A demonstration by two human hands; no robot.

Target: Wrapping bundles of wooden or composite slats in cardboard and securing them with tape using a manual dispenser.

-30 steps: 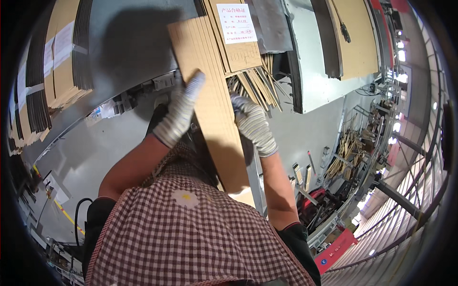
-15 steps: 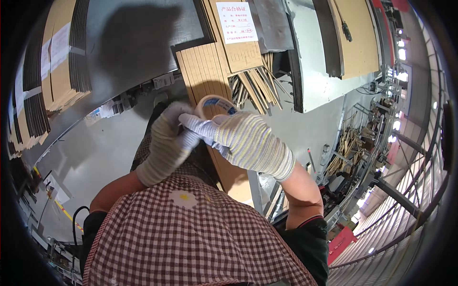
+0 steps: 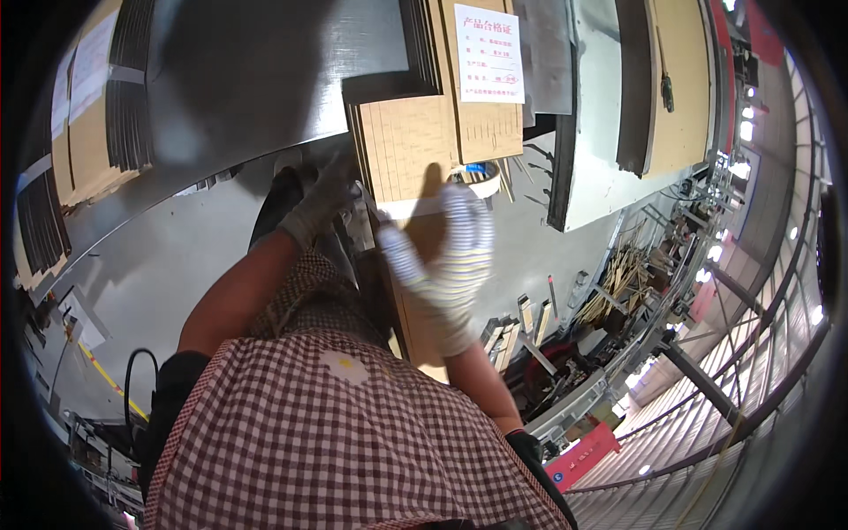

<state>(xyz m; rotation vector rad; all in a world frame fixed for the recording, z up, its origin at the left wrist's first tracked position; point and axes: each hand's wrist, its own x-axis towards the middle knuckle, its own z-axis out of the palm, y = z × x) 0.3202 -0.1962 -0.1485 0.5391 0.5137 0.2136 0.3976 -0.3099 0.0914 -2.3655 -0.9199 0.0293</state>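
A stack of tan board strips point(image 3: 402, 146) with dark edges juts towards me over the edge of a dark worktable. Across its near part lies a pale band of tape point(image 3: 413, 209). At the stack's right side is a roll of tape point(image 3: 480, 181), with the gloved fingers of my right hand point(image 3: 452, 252) hooked over its near side. That hand's thumb stretches left over the boards. My left hand point(image 3: 320, 201), gloved, is in shadow beside the stack's left edge, close to the tape's end; its fingers are dim and smeared by motion.
A white printed label point(image 3: 489, 53) lies on a neighbouring board stack. More bundled boards point(image 3: 84, 97) stand at the left on the dark worktable point(image 3: 243, 71). A screwdriver-like tool point(image 3: 667, 93) rests on boards at the right. Loose strips point(image 3: 623, 269) are heaped at lower right.
My hands were together in front of the stack with the tape roll. They have parted: the right moved with the roll to the stack's right side, and tape now spans the boards.
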